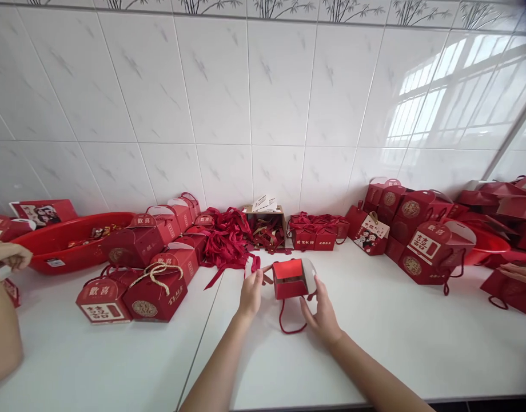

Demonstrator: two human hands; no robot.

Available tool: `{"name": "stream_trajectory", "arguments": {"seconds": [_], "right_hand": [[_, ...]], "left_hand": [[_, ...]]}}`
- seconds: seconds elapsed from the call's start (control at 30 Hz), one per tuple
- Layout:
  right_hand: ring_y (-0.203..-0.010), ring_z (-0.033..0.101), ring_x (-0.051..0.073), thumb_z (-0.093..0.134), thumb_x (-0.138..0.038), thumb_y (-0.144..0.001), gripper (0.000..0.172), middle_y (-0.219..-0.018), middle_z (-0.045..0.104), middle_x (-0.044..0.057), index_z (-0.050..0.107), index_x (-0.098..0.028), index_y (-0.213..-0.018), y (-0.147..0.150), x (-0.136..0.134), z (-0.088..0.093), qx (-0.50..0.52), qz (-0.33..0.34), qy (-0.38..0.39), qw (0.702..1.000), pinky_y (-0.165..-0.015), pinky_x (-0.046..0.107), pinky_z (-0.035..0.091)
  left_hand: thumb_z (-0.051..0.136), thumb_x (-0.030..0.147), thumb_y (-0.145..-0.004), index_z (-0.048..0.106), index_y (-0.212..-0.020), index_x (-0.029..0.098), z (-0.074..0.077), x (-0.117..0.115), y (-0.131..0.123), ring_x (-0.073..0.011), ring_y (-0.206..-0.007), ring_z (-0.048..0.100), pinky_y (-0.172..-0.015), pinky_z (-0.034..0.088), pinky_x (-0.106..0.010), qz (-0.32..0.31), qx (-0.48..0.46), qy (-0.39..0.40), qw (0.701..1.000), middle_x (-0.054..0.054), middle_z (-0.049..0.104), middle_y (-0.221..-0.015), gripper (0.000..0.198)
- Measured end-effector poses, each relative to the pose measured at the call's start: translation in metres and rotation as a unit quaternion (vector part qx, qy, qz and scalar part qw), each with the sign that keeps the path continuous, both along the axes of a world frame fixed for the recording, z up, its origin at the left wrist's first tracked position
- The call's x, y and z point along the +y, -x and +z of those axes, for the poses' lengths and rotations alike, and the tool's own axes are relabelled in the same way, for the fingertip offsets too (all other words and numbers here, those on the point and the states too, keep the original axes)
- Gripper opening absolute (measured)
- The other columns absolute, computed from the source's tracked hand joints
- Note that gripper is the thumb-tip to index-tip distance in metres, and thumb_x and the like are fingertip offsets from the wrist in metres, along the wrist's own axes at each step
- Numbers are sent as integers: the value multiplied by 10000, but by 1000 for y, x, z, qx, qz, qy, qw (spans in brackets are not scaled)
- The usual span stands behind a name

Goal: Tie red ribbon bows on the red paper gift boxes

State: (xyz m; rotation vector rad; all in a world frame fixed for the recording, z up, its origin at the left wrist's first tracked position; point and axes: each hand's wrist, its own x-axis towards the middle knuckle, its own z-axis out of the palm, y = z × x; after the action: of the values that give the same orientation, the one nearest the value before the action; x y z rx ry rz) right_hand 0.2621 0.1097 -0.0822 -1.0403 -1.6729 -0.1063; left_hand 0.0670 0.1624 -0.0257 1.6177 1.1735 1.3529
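Observation:
Between my two hands is a small red gift box [291, 287], its top flaps apart so that the inside shows. My left hand [251, 293] grips it at the left side, thumb up, by a dark red flap. On the other side, my right hand [321, 315] holds the right end, fingers around a flap with a pale inner face. A dark red cord handle [293, 331] loops down from the box's near side onto the white table [263, 366]. Just behind lies a heap of red ribbons [228, 234].
Red gift boxes [155, 292] are stacked at left, beside a red basin [74, 240] holding small wrapped items. More boxes [430, 252] stand at right. A cardboard box [267, 226] with ribbons sits by the tiled wall. Another person's hand [14, 256] reaches in from the left; another [520, 273] is at far right.

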Motion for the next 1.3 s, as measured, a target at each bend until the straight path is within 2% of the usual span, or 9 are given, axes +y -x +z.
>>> {"name": "stream_trajectory", "arguments": {"seconds": [0.1, 0.17, 0.37, 0.5, 0.67, 0.77, 0.9, 1.1, 1.3], "right_hand": [[-828, 542, 211, 515, -316, -881, 735, -1095, 512, 120, 83, -254, -1472, -10, 7, -2, 70, -46, 37, 996, -734, 426, 522], [-1096, 490, 274, 538, -377, -867, 700, -1239, 447, 147, 177, -256, -1454, -16, 9, -2, 98, -52, 75, 991, -837, 470, 500], [-1403, 189, 304, 493, -402, -893, 451, -1526, 151, 80, 428, -298, -1328, -18, 7, 0, 82, 23, 158, 984, -1063, 535, 326], [-1414, 165, 296, 595, -424, -827, 693, -1541, 124, 110, 255, -288, -1415, -16, 17, -2, 126, 34, 142, 981, -1074, 542, 307], [-1335, 354, 301, 642, -442, -788, 896, -1473, 300, 162, 85, -267, -1467, -19, 35, -4, 178, 94, 186, 962, -1016, 537, 388], [-1121, 553, 258, 648, -423, -787, 708, -1309, 491, 127, 324, -252, -1393, -19, 31, 0, 139, 143, 180, 963, -921, 448, 487], [-816, 594, 175, 484, -369, -902, 337, -1014, 590, 76, 555, -235, -1203, -16, 15, 9, 92, 121, 143, 978, -733, 339, 526], [-642, 524, 143, 503, -364, -893, 232, -836, 543, 38, 612, -227, -1045, -14, 4, 16, 56, 115, 123, 984, -612, 306, 508], [-752, 549, 176, 394, -345, -940, 240, -879, 536, 62, 583, -220, -1021, -18, 2, 17, 36, 124, 137, 982, -610, 303, 499]], "left_hand": [[175, 572, -913, 649, -1109, 186, -5, 11, 10, -248, -1012, 588, -887, 440, -371, 53, 63, 13, 997, -106, 669, -1038, 642], [351, 499, -891, 637, -1092, 185, -14, 18, 16, -296, -1129, 512, -948, 376, -428, 115, 119, 35, 986, -134, 621, -1139, 470], [633, 171, -678, 626, -929, 172, -34, 27, 22, -374, -1142, 432, -971, 279, -531, 178, 247, 52, 951, -154, 589, -1065, 250], [551, 202, -783, 572, -1043, 194, -25, 18, 11, -316, -1182, 402, -1000, 300, -480, 153, 256, -35, 954, -136, 526, -1155, 261], [485, 346, -874, 603, -1084, 248, -14, -4, -14, -252, -1272, 350, -1079, 280, -412, 32, 247, -153, 956, -84, 431, -1311, 259], [438, 368, -904, 653, -1091, 248, -12, -11, -23, -276, -1324, 297, -1103, 248, -450, -45, 193, -156, 968, -90, 390, -1358, 309], [411, 434, -914, 714, -760, 203, -7, -11, -19, -246, -1195, 478, -1033, 369, -361, -98, 118, -93, 984, -90, 525, -1244, 412], [307, 417, -926, 642, -794, 191, -9, 11, 3, -218, -1063, 556, -924, 431, -337, 26, 119, -31, 992, -88, 618, -1110, 425], [608, 245, -723, 625, -779, 190, -30, 27, 25, -339, -1154, 435, -973, 299, -490, 151, 225, 53, 961, -122, 615, -1076, 81]]}}
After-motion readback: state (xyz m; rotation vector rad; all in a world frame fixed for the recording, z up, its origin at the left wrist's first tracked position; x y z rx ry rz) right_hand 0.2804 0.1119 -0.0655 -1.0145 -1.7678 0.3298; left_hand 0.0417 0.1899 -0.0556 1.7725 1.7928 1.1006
